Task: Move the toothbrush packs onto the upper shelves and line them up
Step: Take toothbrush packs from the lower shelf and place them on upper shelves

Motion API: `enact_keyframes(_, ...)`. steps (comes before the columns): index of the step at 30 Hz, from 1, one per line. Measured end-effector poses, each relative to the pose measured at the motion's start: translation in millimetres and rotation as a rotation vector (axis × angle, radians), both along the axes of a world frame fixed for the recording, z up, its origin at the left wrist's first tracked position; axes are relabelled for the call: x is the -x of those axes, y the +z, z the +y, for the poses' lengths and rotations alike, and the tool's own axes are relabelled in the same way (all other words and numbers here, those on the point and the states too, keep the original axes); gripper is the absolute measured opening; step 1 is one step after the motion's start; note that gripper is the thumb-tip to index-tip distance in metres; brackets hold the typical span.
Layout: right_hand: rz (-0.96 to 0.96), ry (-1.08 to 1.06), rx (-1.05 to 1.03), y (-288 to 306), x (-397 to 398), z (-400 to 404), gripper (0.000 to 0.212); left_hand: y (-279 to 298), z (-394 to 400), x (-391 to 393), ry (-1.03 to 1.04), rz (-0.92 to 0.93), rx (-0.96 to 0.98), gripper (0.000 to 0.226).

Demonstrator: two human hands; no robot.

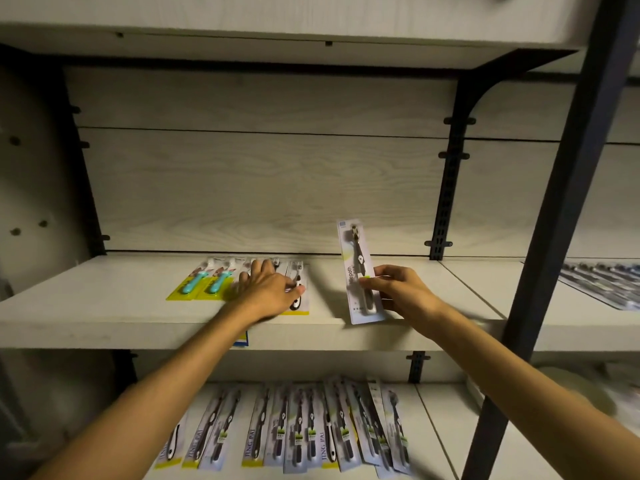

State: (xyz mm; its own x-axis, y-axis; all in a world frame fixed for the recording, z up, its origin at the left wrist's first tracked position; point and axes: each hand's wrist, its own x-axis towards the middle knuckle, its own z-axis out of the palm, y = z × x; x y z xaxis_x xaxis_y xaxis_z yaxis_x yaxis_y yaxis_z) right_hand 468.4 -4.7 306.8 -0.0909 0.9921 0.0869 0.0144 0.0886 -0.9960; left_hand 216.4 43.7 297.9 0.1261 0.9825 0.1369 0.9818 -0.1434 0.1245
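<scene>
Right hand [398,292] fingers pinched on upright pack [360,271] near shelf [104,306] front edge; left hand [268,289] fingers flat, spread on packs row [221,278].

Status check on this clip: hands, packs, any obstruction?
Left hand flat on row of yellow-edged toothbrush packs, upper shelf. Right hand grips upright grey-card toothbrush pack. Landing spot unobstructed.

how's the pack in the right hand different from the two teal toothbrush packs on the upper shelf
The held pack stands tilted up in the right hand; the teal packs lie flat on the upper shelf. Its brush is dark on a pale card; theirs are teal on yellow-edged cards. Both are carded toothbrush packs.
</scene>
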Motion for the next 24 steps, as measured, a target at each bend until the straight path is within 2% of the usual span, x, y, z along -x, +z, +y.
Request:
enact_keyframes(11,0.019,0.004,-0.002,0,-5,-9,0.019,-6,11,0,0.042,-0.027,0.016,0.049)
enact_keyframes(13,0.014,-0.005,-0.01,0,-6,-13,0.022,-8,10,0,0.035,-0.016,-0.022,0.05)
enact_keyframes(15,0.02,-0.016,-0.023,-3,-8,-17,0.025,-8,5,-1,0.01,-0.022,-0.144,0.051)
enact_keyframes(18,0.043,-0.02,-0.045,-9,-11,-26,0.02,-5,-11,-7,-0.109,-0.076,-0.297,0.054)
enact_keyframes(21,0.03,-0.023,-0.049,-15,-17,-43,0.022,-4,-33,-15,-0.316,-0.091,-0.239,0.064)
enact_keyframes(24,-0.03,-0.032,-0.063,-20,-27,-67,0.024,-4,-56,-24,-0.418,-0.073,-0.214,0.08)
